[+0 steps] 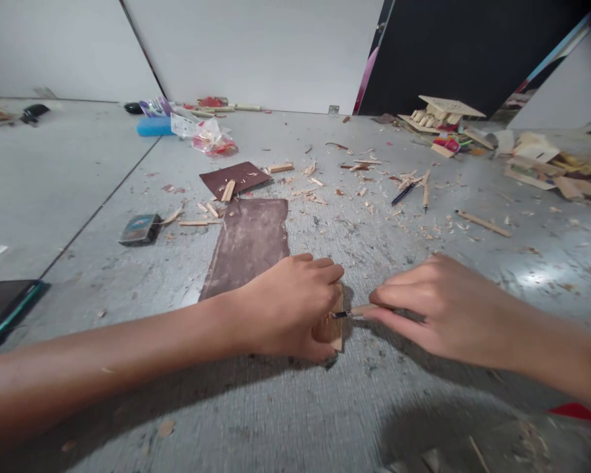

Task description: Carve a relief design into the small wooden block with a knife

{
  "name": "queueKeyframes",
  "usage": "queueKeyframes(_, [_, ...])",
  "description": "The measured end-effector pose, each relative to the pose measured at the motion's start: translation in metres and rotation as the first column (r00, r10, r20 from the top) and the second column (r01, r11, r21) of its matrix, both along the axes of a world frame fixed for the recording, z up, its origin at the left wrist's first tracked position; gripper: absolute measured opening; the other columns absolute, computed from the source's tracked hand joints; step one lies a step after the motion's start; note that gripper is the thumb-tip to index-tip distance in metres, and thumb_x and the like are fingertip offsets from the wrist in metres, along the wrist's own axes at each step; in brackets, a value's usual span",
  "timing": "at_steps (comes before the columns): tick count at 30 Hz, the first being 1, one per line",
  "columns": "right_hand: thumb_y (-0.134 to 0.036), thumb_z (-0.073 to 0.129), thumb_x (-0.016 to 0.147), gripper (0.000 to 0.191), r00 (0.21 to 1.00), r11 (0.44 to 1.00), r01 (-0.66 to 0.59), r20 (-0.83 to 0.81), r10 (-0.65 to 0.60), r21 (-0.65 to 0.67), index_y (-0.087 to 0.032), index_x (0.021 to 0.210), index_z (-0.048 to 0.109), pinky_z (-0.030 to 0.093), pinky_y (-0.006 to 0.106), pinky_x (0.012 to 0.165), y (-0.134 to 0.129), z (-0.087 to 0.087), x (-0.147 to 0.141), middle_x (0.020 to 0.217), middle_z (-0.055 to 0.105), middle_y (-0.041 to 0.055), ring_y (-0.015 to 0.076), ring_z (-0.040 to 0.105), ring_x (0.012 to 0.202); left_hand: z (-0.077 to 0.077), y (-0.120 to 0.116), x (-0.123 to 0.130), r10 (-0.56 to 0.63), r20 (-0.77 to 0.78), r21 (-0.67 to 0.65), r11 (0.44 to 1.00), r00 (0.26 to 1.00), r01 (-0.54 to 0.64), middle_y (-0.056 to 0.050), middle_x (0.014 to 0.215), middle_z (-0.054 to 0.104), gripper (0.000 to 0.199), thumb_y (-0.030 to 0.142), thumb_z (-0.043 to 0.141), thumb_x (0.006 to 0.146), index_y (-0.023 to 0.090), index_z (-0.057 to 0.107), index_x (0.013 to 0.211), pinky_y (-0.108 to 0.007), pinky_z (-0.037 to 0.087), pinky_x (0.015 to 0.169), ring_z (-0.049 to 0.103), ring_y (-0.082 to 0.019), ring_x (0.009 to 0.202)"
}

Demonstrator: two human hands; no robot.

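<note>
Grey floor (pixel 325 407) littered with wood shavings; large sandpaper sheet (pixel 249 243) lying flat just behind left hand.
Left hand (pixel 288 305) clenched around small wooden block (pixel 333 326), held on edge against floor. Right hand (pixel 431 309) pinching wooden-handled carving tool (pixel 357 313), dark tip touching block face. Smaller sandpaper piece (pixel 236 177) and dark pen (pixel 402 194) well apart, farther back.
</note>
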State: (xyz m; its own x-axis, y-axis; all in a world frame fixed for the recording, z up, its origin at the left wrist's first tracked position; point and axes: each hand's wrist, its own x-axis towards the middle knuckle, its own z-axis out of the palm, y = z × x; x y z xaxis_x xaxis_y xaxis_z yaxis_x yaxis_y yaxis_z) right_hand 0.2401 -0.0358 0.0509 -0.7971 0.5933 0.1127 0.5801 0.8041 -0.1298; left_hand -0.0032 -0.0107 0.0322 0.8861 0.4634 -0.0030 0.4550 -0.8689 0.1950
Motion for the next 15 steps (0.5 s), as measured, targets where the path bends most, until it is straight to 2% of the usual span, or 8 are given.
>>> queueKeyframes(4, [-0.035,0.056,0.112,0.045,0.988,0.989,0.132,-0.073,-0.137,-0.073,-0.020,0.072,0.068,0.033,0.032,0.058,-0.010,-0.016,0.003,0.061,0.066,-0.0025,0.0111,0.057,0.052,0.000,-0.001,0.001,0.010,0.011,-0.013,1.000,1.000,-0.010,-0.004,0.091,0.066,0.030,0.042,0.083,0.081,0.018,0.066,0.082,-0.037,0.043,0.069,0.061,-0.022,0.083])
queueKeyframes(6, [-0.035,0.054,0.113,0.041,0.984,0.988,0.143,-0.098,-0.148,-0.058,-0.020,0.081,0.073,0.036,0.032,0.060,-0.016,-0.022,0.004,0.065,0.070,-0.0019,0.0124,0.064,0.057,0.002,-0.002,0.002,0.018,-0.005,-0.013,1.000,1.000,-0.018,-0.005,0.093,0.067,0.030,0.042,0.083,0.081,0.018,0.066,0.081,-0.038,0.044,0.070,0.062,-0.022,0.083])
queueKeyframes(8, [-0.034,0.051,0.115,0.039,0.991,0.995,0.099,-0.092,-0.097,0.023,-0.020,0.087,0.075,0.036,0.034,0.060,-0.018,-0.024,0.005,0.067,0.070,-0.0018,0.0136,0.067,0.059,0.004,-0.002,0.004,0.016,-0.046,-0.007,1.000,0.999,-0.016,-0.005,0.094,0.068,0.031,0.043,0.084,0.081,0.017,0.067,0.082,-0.039,0.045,0.071,0.063,-0.023,0.084])
queueKeyframes(12, [-0.032,0.047,0.115,0.043,0.998,0.975,-0.049,-0.032,0.058,0.217,-0.019,0.083,0.073,0.035,0.035,0.057,-0.011,-0.021,0.007,0.065,0.068,-0.0005,0.0146,0.061,0.055,0.008,0.000,0.007,0.005,-0.104,0.010,1.000,0.995,-0.004,-0.006,0.093,0.068,0.033,0.046,0.086,0.080,0.017,0.069,0.083,-0.040,0.045,0.072,0.064,-0.024,0.083])
queueKeyframes(15, [-0.032,0.048,0.115,0.040,0.994,0.969,-0.092,-0.031,0.102,0.231,-0.018,0.090,0.076,0.038,0.034,0.059,-0.005,-0.020,0.009,0.069,0.071,0.0005,0.0144,0.063,0.058,0.010,0.000,0.008,0.005,-0.098,0.012,1.000,0.995,-0.004,-0.006,0.090,0.068,0.035,0.047,0.088,0.079,0.017,0.069,0.081,-0.039,0.044,0.070,0.064,-0.024,0.081])
